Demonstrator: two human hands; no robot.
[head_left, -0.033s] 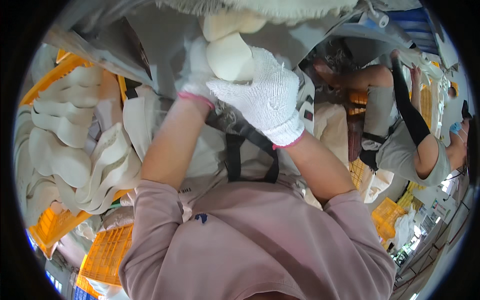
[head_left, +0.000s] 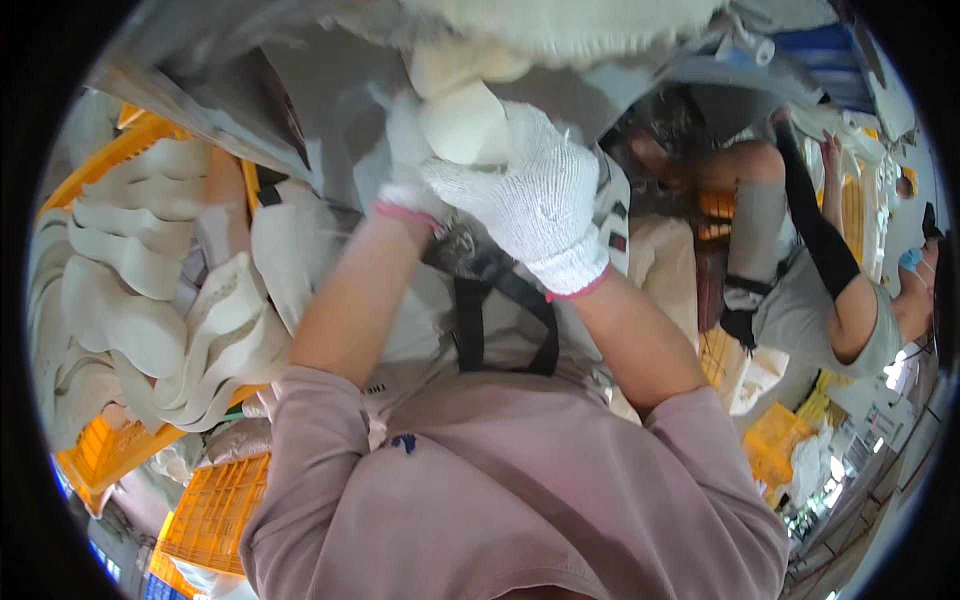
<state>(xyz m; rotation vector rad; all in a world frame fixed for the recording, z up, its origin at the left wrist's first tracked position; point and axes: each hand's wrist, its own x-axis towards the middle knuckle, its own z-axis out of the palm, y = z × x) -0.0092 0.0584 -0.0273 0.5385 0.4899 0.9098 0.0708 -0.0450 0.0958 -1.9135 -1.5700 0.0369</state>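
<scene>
My right hand (head_left: 535, 200), in a white knit glove with a pink cuff, grips a smooth cream-white curved piece (head_left: 465, 125) that looks like moulded foam. Thumb and fingers wrap its right and lower sides. My left hand (head_left: 405, 155), gloved the same way, is at the piece's left side, smeared by motion, so its fingers cannot be made out. Just beyond the piece is another pale tan rounded shape (head_left: 450, 68), partly hidden. A fuzzy white fringed edge (head_left: 590, 35) runs along the top, close above both.
At left, a yellow crate (head_left: 95, 455) holds several wavy white pieces (head_left: 125, 300). Another yellow crate (head_left: 215, 510) stands below it. A grey panel (head_left: 320, 95) lies behind my hands. To the right, another person's bent leg (head_left: 740, 165) and arm are near a beige sack (head_left: 655, 270).
My left hand and forearm have shifted slightly right. The cream-white piece sits a little lower and further right, with my right hand still around it.
</scene>
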